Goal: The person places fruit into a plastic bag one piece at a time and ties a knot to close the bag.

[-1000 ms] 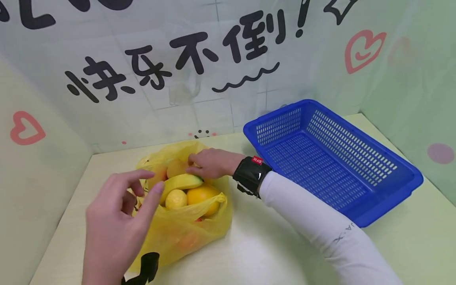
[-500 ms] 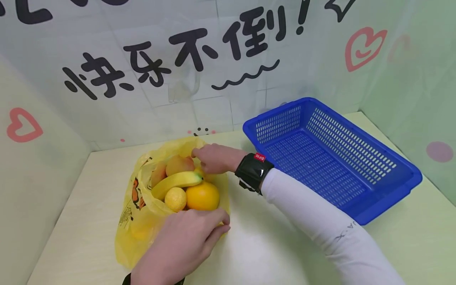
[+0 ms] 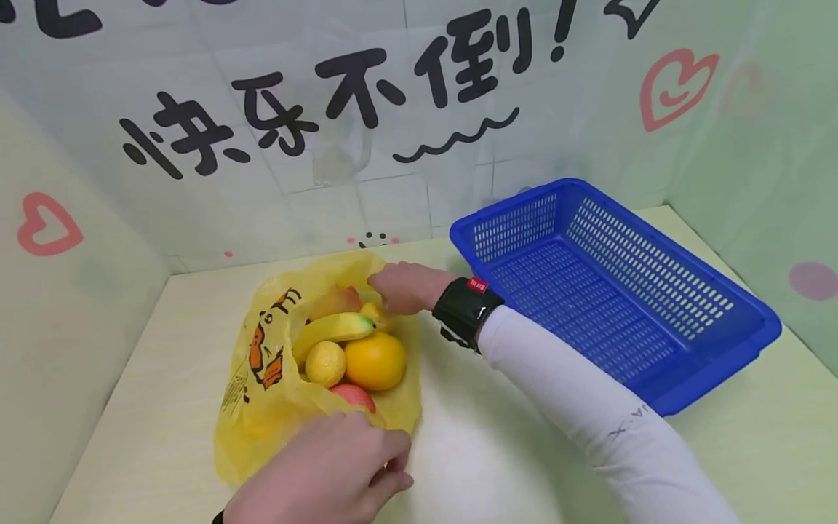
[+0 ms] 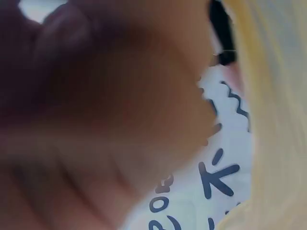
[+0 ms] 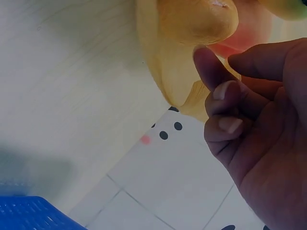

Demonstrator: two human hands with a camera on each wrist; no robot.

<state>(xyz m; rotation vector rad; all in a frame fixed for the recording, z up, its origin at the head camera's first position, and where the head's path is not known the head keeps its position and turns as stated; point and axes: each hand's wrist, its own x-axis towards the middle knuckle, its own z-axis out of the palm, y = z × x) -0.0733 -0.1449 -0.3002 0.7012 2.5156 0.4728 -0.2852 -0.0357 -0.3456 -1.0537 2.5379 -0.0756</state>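
Note:
A yellow plastic bag [image 3: 262, 407] holds several fruits and gapes toward the camera. Inside lie a banana [image 3: 335, 329], an orange [image 3: 374, 361], a small round yellow fruit [image 3: 325, 364] and a red fruit [image 3: 353, 397], partly covered. My left hand [image 3: 324, 466] pinches the bag's near rim, its fingertips partly hidden. At the far rim, my right hand [image 3: 409, 288] grips the plastic between thumb and fingers. The right wrist view shows this hand beside another yellow fruit [image 5: 199, 21] and a pinkish fruit [image 5: 252, 28]. Blurred skin fills much of the left wrist view.
To the right of the bag stands a blue perforated plastic basket [image 3: 589, 291] with nothing in it. Both rest on a pale table [image 3: 471, 451]. Printed wall sheets [image 3: 366, 145] enclose its back and sides.
My left hand has moved from the bag's left side to its near rim and drawn that rim toward me. The opening is wider, and the red fruit shows. My right hand has shifted slightly right.

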